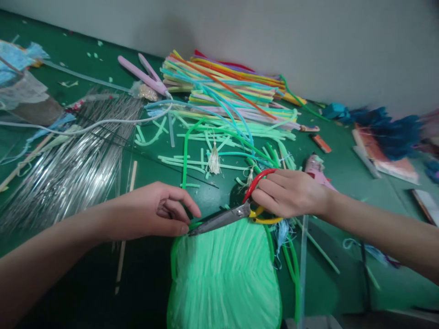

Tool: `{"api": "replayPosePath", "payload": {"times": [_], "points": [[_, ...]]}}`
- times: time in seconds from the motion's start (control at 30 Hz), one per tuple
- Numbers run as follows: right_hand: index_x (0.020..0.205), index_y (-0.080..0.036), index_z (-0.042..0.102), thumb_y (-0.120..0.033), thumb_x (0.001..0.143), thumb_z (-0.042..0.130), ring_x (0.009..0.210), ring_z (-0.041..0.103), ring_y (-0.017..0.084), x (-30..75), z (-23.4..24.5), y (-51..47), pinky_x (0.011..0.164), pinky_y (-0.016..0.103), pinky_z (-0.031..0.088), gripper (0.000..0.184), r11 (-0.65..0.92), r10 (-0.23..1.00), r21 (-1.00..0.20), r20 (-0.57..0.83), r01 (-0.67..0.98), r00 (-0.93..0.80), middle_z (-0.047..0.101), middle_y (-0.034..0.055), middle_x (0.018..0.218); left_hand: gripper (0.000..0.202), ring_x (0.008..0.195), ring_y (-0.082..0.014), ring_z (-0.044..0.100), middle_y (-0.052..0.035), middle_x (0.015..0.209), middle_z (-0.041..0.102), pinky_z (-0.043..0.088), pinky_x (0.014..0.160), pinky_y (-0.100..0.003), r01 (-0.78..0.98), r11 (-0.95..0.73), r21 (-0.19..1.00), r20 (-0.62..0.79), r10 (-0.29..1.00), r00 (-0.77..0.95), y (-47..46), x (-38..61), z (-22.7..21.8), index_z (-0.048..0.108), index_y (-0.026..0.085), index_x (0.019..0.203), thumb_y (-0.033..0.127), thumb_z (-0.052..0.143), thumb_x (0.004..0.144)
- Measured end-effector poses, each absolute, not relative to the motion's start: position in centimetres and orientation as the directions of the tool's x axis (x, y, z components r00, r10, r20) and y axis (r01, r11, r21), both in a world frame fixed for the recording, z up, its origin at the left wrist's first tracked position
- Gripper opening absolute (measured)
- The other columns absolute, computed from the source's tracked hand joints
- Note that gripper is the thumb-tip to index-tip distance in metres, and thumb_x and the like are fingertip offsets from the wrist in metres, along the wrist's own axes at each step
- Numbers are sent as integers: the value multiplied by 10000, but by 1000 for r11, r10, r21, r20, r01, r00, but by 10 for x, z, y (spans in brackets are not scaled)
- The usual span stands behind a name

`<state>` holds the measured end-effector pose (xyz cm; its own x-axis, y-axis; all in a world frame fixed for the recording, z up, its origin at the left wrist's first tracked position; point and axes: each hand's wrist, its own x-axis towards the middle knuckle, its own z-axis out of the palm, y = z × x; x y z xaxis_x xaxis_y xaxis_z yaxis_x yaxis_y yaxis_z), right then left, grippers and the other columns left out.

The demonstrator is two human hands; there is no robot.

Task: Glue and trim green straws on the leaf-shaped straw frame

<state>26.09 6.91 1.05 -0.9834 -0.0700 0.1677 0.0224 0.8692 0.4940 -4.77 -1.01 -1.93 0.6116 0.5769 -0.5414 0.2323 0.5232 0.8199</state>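
Observation:
My right hand (290, 194) grips the red and yellow handles of a pair of scissors (226, 218), whose grey blades point left and look closed. My left hand (161, 211) pinches the top edge of a light green fan-shaped fabric piece (224, 278) right at the blade tips. A green pipe-cleaner rim (185, 155) runs up from that spot between the two hands. The fabric piece lies at the near edge of the green table (343, 183).
A stack of coloured pipe cleaners (233, 87) lies at the back. Cut pale green pieces (212, 137) are scattered in the middle. Silver wires (75, 160) fill the left side. A pink glue gun (317, 169) sits behind my right hand. Blue feathers (387, 130) lie at the right.

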Motion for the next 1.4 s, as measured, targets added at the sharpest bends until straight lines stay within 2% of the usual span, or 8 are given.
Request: {"api": "replayPosePath", "payload": {"times": [0.3, 0.5, 0.67, 0.83, 0.97, 1.1, 1.23, 1.4], "points": [[644, -212, 549, -189, 975, 611, 513, 463, 122, 260, 10, 69, 485, 269, 395, 338, 848, -110, 530, 166, -5, -980, 520, -34, 563, 218, 765, -73, 687, 48, 826, 766, 502, 685, -117, 226, 518, 825, -530, 569, 629, -9, -50, -17, 737, 248, 1014, 272, 808, 809], [681, -176, 626, -107, 915, 648, 583, 545, 148, 274, 13, 68, 555, 276, 455, 245, 834, -93, 551, 201, 34, -975, 595, 9, 608, 212, 684, -45, 628, 72, 777, 718, 470, 636, -109, 250, 504, 827, -534, 564, 630, -7, -48, -17, 727, 255, 1029, 268, 786, 826], [739, -186, 634, -94, 960, 515, 614, 567, 161, 286, 11, 59, 562, 275, 456, 268, 894, 64, 417, 243, 163, -968, 645, 45, 682, 221, 772, -111, 669, 18, 861, 737, 514, 674, -185, 312, 382, 870, -490, 599, 634, -9, -48, -16, 714, 242, 1054, 320, 739, 849], [774, -226, 555, -63, 882, 451, 565, 559, 159, 292, 8, 47, 481, 279, 395, 222, 907, 363, 119, 260, 403, -895, 617, 18, 657, 213, 682, -126, 642, 4, 837, 731, 489, 614, -228, 503, -83, 860, -264, 771, 580, -23, -42, -18, 730, 248, 1051, 375, 690, 884], [874, -197, 562, -153, 927, 543, 541, 572, 145, 293, 6, 40, 470, 263, 421, 71, 834, 515, 51, 281, 549, -809, 657, 26, 692, 195, 816, -165, 682, -19, 894, 750, 488, 707, -266, 564, -351, 747, -64, 807, 587, -32, -36, -22, 748, 256, 1027, 305, 566, 977], [862, -195, 556, -234, 986, 524, 523, 597, 132, 291, 7, 35, 463, 246, 430, 133, 799, 570, 13, 300, 601, -765, 667, 20, 669, 254, 883, -186, 657, -39, 943, 737, 494, 794, -297, 543, -436, 717, 22, 794, 608, -35, -36, -25, 740, 256, 979, 284, 492, 1021], [849, -203, 555, -254, 992, 515, 518, 610, 138, 288, 8, 34, 448, 251, 411, 157, 771, 605, -5, 316, 636, -731, 666, 15, 645, 271, 864, -183, 599, -30, 907, 682, 457, 758, -301, 595, -489, 637, 72, 807, 586, -35, -36, -25, 687, 237, 951, 234, 431, 1042], [864, -197, 581, -273, 986, 524, 515, 623, 154, 287, 7, 35, 443, 265, 413, 155, 763, 614, -22, 334, 646, -715, 681, 29, 653, 244, 815, -176, 556, -6, 875, 585, 398, 712, -312, 646, -447, 619, 87, 856, 509, -31, -33, -22, 570, 219, 913, 325, 409, 1064]]}}
